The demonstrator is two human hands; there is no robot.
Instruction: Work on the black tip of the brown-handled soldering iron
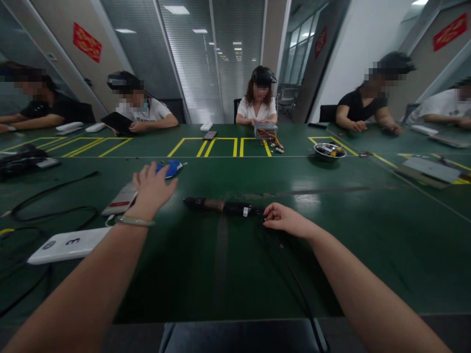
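Note:
A long black tool (235,208) with a brownish middle band and a small white label lies across the table in front of me. From its right end a black cable (299,284) runs down over the near table edge. My right hand (285,219) is closed at that end, its fingertips pinching the cable where it meets the tool. My left hand (154,189) is open with fingers spread, reaching over the table at the left. Just beyond its fingers is a blue object (171,169) with a thin pointed tip, partly hidden by the hand.
A white power bank (69,245) marked 3 and a white-and-red box (120,200) lie beside my left arm. Black cables (55,213) loop at the left. A metal bowl (329,152) holds small parts. Several people sit across the green table (386,255).

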